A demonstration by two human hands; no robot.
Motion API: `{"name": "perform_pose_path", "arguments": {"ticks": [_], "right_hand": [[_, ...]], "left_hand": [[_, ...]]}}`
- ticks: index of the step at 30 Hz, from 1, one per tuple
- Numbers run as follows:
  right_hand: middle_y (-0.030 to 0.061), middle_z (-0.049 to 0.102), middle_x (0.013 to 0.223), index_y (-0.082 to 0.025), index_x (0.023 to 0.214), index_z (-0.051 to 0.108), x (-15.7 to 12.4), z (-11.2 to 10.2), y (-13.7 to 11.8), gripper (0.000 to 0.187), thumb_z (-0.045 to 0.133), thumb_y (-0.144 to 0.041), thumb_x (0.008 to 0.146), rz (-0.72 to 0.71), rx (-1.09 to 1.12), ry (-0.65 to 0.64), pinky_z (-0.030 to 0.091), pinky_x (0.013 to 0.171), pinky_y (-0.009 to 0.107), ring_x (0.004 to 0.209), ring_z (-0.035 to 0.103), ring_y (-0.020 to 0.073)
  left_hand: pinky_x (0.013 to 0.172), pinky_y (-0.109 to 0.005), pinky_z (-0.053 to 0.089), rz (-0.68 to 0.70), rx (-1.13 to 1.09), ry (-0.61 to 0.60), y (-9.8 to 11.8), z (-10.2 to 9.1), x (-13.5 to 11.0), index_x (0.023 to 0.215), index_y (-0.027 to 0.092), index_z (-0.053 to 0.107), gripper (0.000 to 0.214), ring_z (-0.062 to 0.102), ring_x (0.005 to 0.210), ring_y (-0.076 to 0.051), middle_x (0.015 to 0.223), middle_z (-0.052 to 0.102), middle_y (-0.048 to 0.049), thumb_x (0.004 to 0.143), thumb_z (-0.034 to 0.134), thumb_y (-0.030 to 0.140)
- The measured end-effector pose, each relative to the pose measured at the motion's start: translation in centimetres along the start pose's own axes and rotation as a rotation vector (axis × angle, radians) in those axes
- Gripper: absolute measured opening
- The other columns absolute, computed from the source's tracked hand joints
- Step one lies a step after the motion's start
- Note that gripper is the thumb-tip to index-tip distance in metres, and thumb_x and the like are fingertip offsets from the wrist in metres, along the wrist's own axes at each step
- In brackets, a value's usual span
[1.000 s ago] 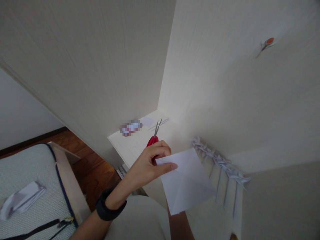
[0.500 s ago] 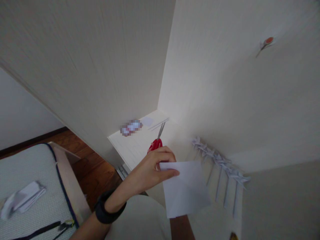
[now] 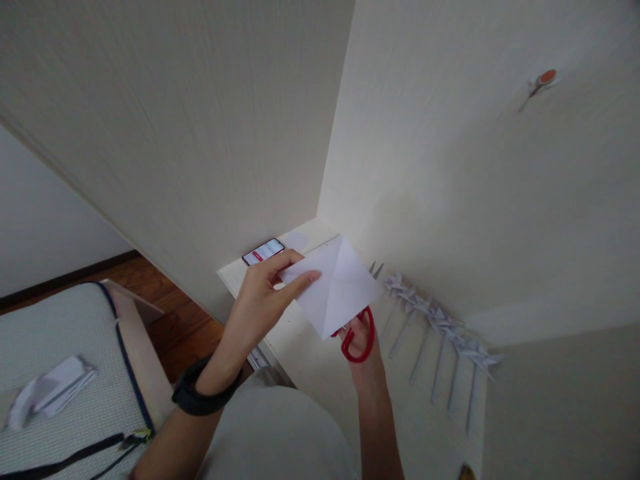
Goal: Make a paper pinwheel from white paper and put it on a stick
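A square sheet of white paper [image 3: 334, 283] with crossing crease lines is pinched at its left corner by my left hand [image 3: 273, 287], thumb on top. Below the sheet, my right hand [image 3: 361, 337] has its fingers in the red handles of the scissors [image 3: 371, 343]. Their blade tips show past the paper's right edge, slightly apart. The middle of the scissors is hidden behind the sheet, so I cannot tell whether they touch it.
Several white paper pinwheels on sticks [image 3: 440, 320] lie in a row at the right of the white desktop [image 3: 320, 373]. A phone [image 3: 263, 251] and another paper piece [image 3: 296, 240] lie near the back wall. A mattress [image 3: 55, 333] is at left.
The scissors were by my left hand; now my right hand holds them. The paper has turned cornerwise and moved up and left. My left hand has shifted left.
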State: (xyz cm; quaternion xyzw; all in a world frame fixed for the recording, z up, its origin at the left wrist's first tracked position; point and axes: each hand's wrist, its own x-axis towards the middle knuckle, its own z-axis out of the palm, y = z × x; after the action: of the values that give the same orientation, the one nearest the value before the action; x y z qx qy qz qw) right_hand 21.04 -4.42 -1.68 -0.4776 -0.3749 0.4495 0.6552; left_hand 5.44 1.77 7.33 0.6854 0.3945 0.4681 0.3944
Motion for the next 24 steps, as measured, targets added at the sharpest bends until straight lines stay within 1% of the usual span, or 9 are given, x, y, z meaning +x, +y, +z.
{"name": "perform_pose_path", "arguments": {"ticks": [2,4,5,7,10,14,19,21,24], "right_hand": [[0.0050,0.063,0.084,-0.014,0.095,0.061,-1.1,-0.1,-0.1,0.046,0.056,-0.057,0.081,0.022,0.014,-0.119,0.050,0.061,0.029,0.069,0.060,0.0145],[0.0010,0.055,0.062,-0.015,0.081,0.059,-2.3,-0.1,-0.2,0.062,0.057,-0.075,0.064,0.049,0.031,-0.264,0.041,0.048,0.026,0.051,0.050,0.0119],[-0.0008,0.052,0.059,-0.016,0.083,0.057,-2.9,-0.1,-0.3,0.063,0.056,-0.077,0.064,0.071,0.043,-0.355,0.038,0.046,0.025,0.048,0.045,0.0106],[-0.0018,0.048,0.058,-0.017,0.088,0.055,-3.8,0.0,-0.5,0.063,0.051,-0.077,0.069,0.054,0.026,-0.427,0.035,0.048,0.026,0.049,0.041,0.0104],[0.0009,0.050,0.065,-0.016,0.097,0.056,-4.8,0.1,-1.0,0.063,0.043,-0.075,0.076,0.022,-0.051,-0.441,0.036,0.052,0.026,0.056,0.044,0.0121],[0.0040,0.055,0.078,-0.018,0.101,0.057,-5.7,0.7,-1.9,0.064,0.043,-0.075,0.076,0.086,-0.140,-0.463,0.040,0.059,0.027,0.066,0.049,0.0138],[0.0056,0.055,0.083,-0.018,0.088,0.053,-6.1,1.6,-1.9,0.056,0.045,-0.073,0.076,0.133,-0.108,-0.439,0.043,0.059,0.025,0.070,0.053,0.0142],[0.0048,0.054,0.079,-0.017,0.084,0.052,-5.9,1.8,-1.9,0.053,0.046,-0.069,0.078,0.127,-0.109,-0.431,0.041,0.056,0.024,0.066,0.051,0.0128],[0.0018,0.049,0.072,-0.018,0.081,0.050,-5.6,2.2,-2.3,0.046,0.045,-0.063,0.083,0.126,-0.144,-0.459,0.041,0.055,0.024,0.060,0.047,0.0110]], "left_hand": [[0.049,-0.020,0.034,0.016,0.036,0.078,0.4,-0.2,0.0,0.073,0.017,0.063,0.018,0.049,0.058,-0.010,0.066,0.058,0.0023,0.079,0.065,0.033],[0.048,-0.020,0.033,0.038,0.044,0.155,0.8,-0.3,0.0,0.070,0.017,0.062,0.017,0.046,0.055,-0.009,0.063,0.057,0.0029,0.078,0.066,0.032],[0.047,-0.020,0.033,0.047,0.036,0.194,0.9,-0.4,0.0,0.069,0.017,0.061,0.017,0.046,0.054,-0.009,0.063,0.056,0.0031,0.078,0.066,0.031],[0.047,-0.019,0.033,0.063,0.005,0.267,1.0,-0.6,0.1,0.069,0.017,0.060,0.016,0.045,0.053,-0.008,0.061,0.055,0.0035,0.077,0.067,0.029],[0.046,-0.019,0.032,0.079,-0.010,0.351,0.9,-0.8,0.2,0.069,0.017,0.060,0.015,0.044,0.053,-0.007,0.060,0.053,0.0040,0.076,0.069,0.028],[0.046,-0.019,0.031,0.089,0.011,0.384,0.8,-0.9,0.3,0.069,0.017,0.061,0.015,0.044,0.054,-0.007,0.060,0.053,0.0040,0.075,0.070,0.028],[0.047,-0.019,0.031,0.080,0.019,0.360,0.9,-0.9,-0.1,0.069,0.017,0.061,0.014,0.043,0.053,-0.007,0.060,0.052,0.0048,0.076,0.069,0.026],[0.047,-0.020,0.031,0.076,0.032,0.349,1.0,-0.9,-0.2,0.069,0.018,0.061,0.014,0.043,0.053,-0.007,0.060,0.052,0.0048,0.076,0.069,0.026],[0.047,-0.021,0.030,0.072,0.076,0.338,1.1,-0.9,-0.4,0.067,0.018,0.060,0.015,0.042,0.052,-0.007,0.059,0.051,0.0046,0.077,0.068,0.027]]}}
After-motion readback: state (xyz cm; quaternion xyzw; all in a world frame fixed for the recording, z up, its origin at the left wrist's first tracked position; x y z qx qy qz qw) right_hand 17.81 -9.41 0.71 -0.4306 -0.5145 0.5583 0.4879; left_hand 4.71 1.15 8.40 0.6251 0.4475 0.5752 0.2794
